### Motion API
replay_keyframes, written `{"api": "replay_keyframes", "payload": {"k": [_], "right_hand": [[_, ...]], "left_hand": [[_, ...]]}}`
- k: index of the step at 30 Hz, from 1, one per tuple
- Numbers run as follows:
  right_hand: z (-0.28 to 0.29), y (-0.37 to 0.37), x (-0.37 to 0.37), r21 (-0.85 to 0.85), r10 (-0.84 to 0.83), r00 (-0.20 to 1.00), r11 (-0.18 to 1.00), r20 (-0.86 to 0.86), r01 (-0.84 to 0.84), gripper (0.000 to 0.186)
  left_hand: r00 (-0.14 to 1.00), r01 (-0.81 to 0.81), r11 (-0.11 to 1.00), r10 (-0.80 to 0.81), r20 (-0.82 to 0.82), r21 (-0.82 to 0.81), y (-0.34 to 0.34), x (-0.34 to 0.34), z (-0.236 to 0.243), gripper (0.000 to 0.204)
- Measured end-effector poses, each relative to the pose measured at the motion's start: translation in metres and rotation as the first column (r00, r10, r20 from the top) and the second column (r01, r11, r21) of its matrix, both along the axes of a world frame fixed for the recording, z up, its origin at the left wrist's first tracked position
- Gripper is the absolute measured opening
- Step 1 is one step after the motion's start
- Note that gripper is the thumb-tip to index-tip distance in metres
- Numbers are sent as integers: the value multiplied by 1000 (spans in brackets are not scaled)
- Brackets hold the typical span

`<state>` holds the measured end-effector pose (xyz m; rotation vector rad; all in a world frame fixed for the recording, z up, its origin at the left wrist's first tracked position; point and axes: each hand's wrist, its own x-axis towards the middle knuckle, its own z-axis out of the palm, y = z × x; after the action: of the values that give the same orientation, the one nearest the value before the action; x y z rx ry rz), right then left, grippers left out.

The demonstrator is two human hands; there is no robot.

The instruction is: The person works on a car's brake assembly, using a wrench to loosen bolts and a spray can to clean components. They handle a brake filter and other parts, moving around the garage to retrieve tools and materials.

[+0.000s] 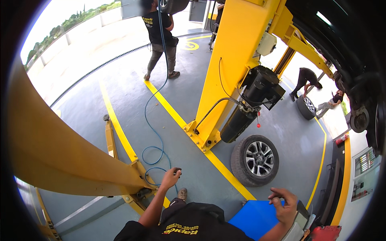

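My left hand point(172, 177) is raised in front of me with its fingers curled. Whether anything is inside them is hidden. Behind that hand, a thin blue hose point(161, 140) runs in loops across the floor. My right hand point(284, 204) hovers by a blue panel point(253, 219), its fingers loosely bent and apart, with nothing visible in them. Ahead of the right hand, a wheel with a dark tyre and silver alloy rim point(259, 160) lies on the grey floor.
A yellow lift post point(225, 68) with a black motor unit point(251, 104) rises ahead; another post point(68, 144) stands at left. A raised vehicle's dark underside point(321, 36) fills the upper right. One person point(159, 38) carries a wheel; another point(307, 80) bends over a tyre point(306, 107).
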<state>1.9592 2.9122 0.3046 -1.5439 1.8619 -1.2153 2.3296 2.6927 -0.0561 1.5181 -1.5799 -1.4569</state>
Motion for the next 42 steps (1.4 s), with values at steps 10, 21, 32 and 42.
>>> {"api": "replay_keyframes", "payload": {"k": [10, 21, 32, 42], "right_hand": [[29, 103, -6, -79, -434, 848, 899, -304, 432, 23], [-35, 530, -197, -368, -923, -101, 45, -370, 929, 31], [-234, 623, -381, 189, -831, 314, 253, -459, 949, 66], [-215, 666, -332, 67, -822, 467, 473, -326, 879, 35]], "left_hand": [[949, 303, 951, -307, -72, -59, 6, -91, -11, 35], [552, 800, 537, -834, -24, -266, 195, -368, 131, 39], [224, 877, -16, -871, 438, -480, 520, -643, 143, 77], [161, 971, -17, -692, 704, -238, 553, -681, 131, 104]]}}
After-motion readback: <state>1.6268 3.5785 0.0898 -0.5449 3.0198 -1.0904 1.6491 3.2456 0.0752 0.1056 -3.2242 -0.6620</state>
